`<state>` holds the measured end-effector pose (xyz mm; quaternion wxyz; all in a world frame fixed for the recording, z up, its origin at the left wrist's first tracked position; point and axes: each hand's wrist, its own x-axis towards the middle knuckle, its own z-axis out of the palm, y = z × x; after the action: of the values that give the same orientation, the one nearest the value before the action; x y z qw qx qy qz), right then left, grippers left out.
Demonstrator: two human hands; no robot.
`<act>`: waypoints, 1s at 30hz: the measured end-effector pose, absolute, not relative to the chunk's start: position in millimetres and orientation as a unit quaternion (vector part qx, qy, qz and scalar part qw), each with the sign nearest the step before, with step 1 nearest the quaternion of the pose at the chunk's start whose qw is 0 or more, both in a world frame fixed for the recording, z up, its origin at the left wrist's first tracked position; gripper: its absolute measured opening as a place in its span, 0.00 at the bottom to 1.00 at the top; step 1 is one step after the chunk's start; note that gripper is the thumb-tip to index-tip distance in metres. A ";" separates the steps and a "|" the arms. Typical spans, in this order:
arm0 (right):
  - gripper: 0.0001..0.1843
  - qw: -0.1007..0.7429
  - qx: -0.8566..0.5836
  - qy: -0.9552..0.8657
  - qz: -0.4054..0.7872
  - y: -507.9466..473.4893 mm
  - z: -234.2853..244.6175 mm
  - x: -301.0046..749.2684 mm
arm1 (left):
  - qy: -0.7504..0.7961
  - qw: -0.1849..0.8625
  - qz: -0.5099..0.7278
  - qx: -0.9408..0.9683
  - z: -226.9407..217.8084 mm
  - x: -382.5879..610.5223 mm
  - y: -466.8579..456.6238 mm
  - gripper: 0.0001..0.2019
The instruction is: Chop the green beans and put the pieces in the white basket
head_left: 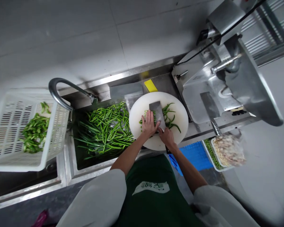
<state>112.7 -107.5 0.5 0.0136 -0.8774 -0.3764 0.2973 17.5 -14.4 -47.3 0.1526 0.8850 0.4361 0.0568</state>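
A round white cutting board (pixel 177 108) lies before me with long green chili peppers (pixel 172 122) on it. My right hand (pixel 167 137) grips a cleaver (pixel 157 113); its broad blade lies across the peppers, some sticking out to the right. My left hand (pixel 149 124) rests with fingers stretched out on the peppers at the blade's left side, close to the right thumb. Green pieces show around the left fingers, and the rest beneath the palm is hidden. Many whole chili peppers (pixel 109 123) fill the sink to the left of the board.
A curved faucet (pixel 59 80) rises by the sink. At far left stands a white slotted basket (pixel 11 110) holding cut green peppers. A yellow block (pixel 150 85) lies behind the board. At right are a metal slicing machine (pixel 246 78), another cleaver (pixel 209 105) and a blue crate (pixel 194 154) below.
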 end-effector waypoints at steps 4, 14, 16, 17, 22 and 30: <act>0.25 0.021 -0.886 -0.360 0.293 -103.7 0.0 105.7 | 0.429 0.151 0.059 0.889 -50.6 16.2 -14.9 0.38; 0.28 0.044 -0.891 -0.361 0.272 -100.9 -5.1 98.8 | 0.392 0.148 0.050 0.906 -47.5 -1.9 -17.3 0.33; 0.28 0.050 -0.889 -0.364 0.272 -100.9 -5.0 100.3 | 0.374 0.139 0.042 0.916 -44.1 -13.6 -23.9 0.32; 0.28 0.055 -0.886 -0.371 0.274 -101.0 -4.6 102.7 | 0.370 0.133 0.038 0.919 -42.1 -19.5 -27.7 0.31; 0.25 0.106 -0.876 -0.387 0.269 -114.9 3.5 140.4 | 0.370 0.125 0.023 0.920 -27.8 -37.9 -36.3 0.30; 0.28 0.143 -0.890 -0.297 0.314 -159.2 17.6 212.7 | 0.562 0.186 0.167 0.788 -1.0 -7.0 0.7 0.31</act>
<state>212.7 -159.2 17.6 0.1431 -0.8904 -0.2969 0.3141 -7.0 0.7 -1.0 0.1857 0.7885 0.5620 0.1671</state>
